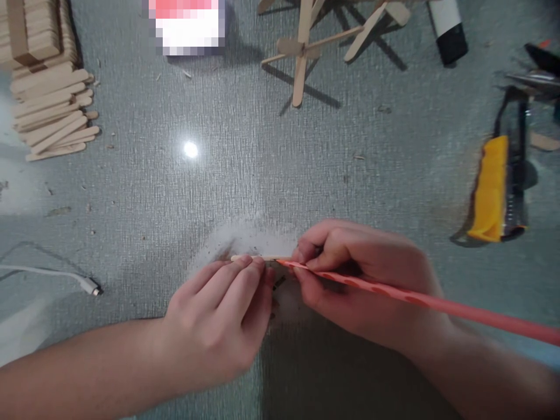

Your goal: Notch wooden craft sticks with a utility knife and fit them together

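Note:
My left hand is closed on a thin wooden craft stick, which shows edge-on above the table. A red pencil is pinched in my right hand, its long shaft pointing back past the right wrist. The pencil's tip meets the stick just right of my left fingertips. My right fingers are close against the stick's right end; whether they grip it too I cannot tell. Beneath both hands lies a whitish, dusty patch with dark crumbs.
Loose craft sticks and bundled sticks lie at upper left. Behind stands an assembled stick structure, with a blurred box to its left. A yellow-and-black tool lies right, a white cable left, a black-and-white object upper right.

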Demonstrator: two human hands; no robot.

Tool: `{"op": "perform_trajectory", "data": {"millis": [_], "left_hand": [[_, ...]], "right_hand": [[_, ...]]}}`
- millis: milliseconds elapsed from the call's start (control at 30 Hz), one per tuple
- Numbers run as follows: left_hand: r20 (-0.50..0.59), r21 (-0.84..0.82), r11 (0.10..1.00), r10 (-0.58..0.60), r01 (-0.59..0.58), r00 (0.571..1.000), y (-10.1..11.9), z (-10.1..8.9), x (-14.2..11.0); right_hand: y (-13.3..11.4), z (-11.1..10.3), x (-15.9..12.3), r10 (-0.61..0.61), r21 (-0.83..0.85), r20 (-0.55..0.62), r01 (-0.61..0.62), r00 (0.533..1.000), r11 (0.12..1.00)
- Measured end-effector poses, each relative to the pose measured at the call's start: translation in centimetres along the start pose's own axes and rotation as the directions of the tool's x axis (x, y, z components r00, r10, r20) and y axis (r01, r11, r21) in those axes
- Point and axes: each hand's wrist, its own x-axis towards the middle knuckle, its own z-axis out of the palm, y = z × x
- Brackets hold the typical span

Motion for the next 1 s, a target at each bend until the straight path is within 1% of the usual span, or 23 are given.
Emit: {"op": "perform_trajectory", "data": {"millis": [167,333,467,567,700,867,1000], "left_hand": [[-0.001,0.000,1.000,-0.003,0.003,1.000,-0.04,-0.01,-0.02],[0.000,0.002,1.000,0.000,0.000,1.000,-0.09,-0.04,0.00],[0.008,0.007,1.000,0.001,-0.001,1.000,-0.15,-0.14,0.11],[-0.001,-0.003,1.000,-0.006,0.006,1.000,-0.18,-0.13,0.00],[-0.005,-0.012,1.000,-0.021,0.021,1.000,-0.15,0.01,-0.20],[-0.023,0.008,1.000,-0.005,0.005,1.000,-0.08,0.03,-0.24],[-0.020,0.017,1.000,0.003,-0.003,1.000,-0.03,-0.02,-0.19]], "right_hand": [[0.02,0.06,-0.01,-0.010,0.009,0.014,0.010,1.000,1.000],[0.04,0.05,0.04,-0.014,-0.001,0.002,0.014,1.000,1.000],[0.09,-0.09,0.08,-0.020,0.009,0.021,0.020,1.000,1.000],[0.18,-0.07,-0.03,-0.025,0.023,-0.012,0.025,1.000,0.999],[0.22,0.10,-0.21,-0.024,0.013,-0.017,0.024,1.000,1.000],[0.12,0.12,-0.20,-0.042,-0.018,0.004,0.042,0.999,0.999],[0.11,0.13,-0.17,-0.043,-0.032,-0.005,0.043,0.999,0.999]]}}
